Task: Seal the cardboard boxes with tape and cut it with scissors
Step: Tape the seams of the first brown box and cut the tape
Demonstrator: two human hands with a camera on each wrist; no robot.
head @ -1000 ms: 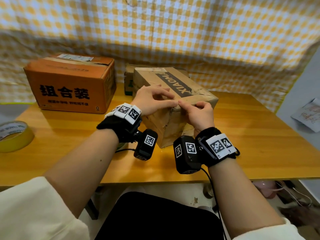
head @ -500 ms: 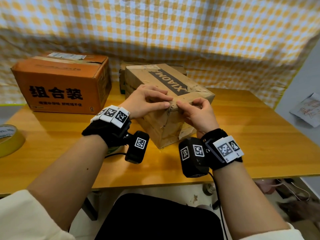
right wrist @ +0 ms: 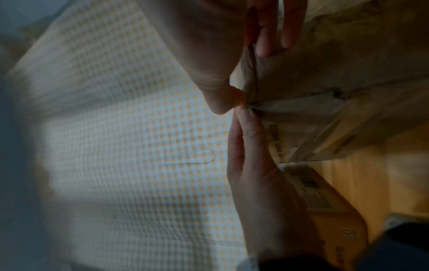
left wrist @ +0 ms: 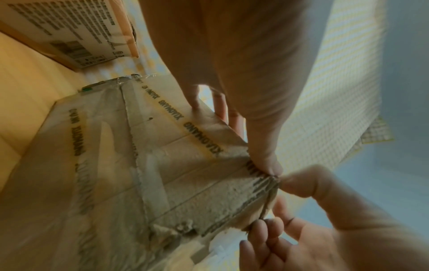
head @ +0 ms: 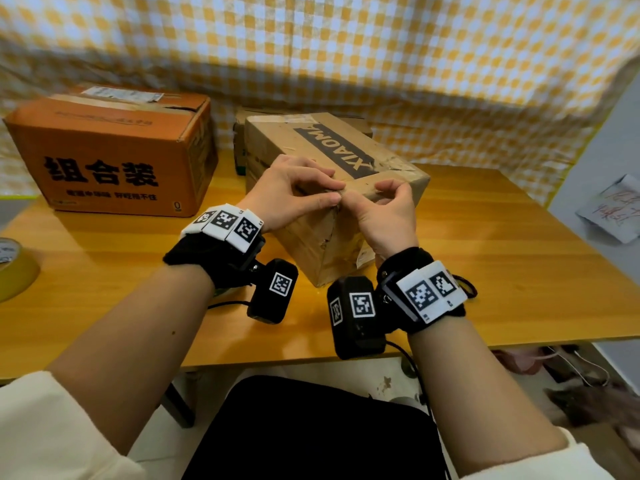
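A worn brown box (head: 346,157) with black XIAOMI lettering sits mid-table, its near end raised. My left hand (head: 301,195) grips the near top edge, thumb on the front face and fingers curled over the top. My right hand (head: 381,209) pinches the same edge just right of it, thumb tip against the left thumb. In the left wrist view my left thumb (left wrist: 264,155) presses the torn corner of the box (left wrist: 162,165) while the right hand (left wrist: 313,220) pinches it. The right wrist view shows both thumbs meeting at the flap edge (right wrist: 255,108). No scissors are visible.
An orange box (head: 110,161) with old tape on top stands at the back left. A third box (head: 239,147) peeks out behind the brown one. A yellow tape roll (head: 14,268) lies at the table's (head: 485,271) left edge. A checked cloth hangs behind.
Both hands have stayed on the box's near top edge. My right thumb and forefinger have closed in against the left thumb, and the box has shifted slightly left.
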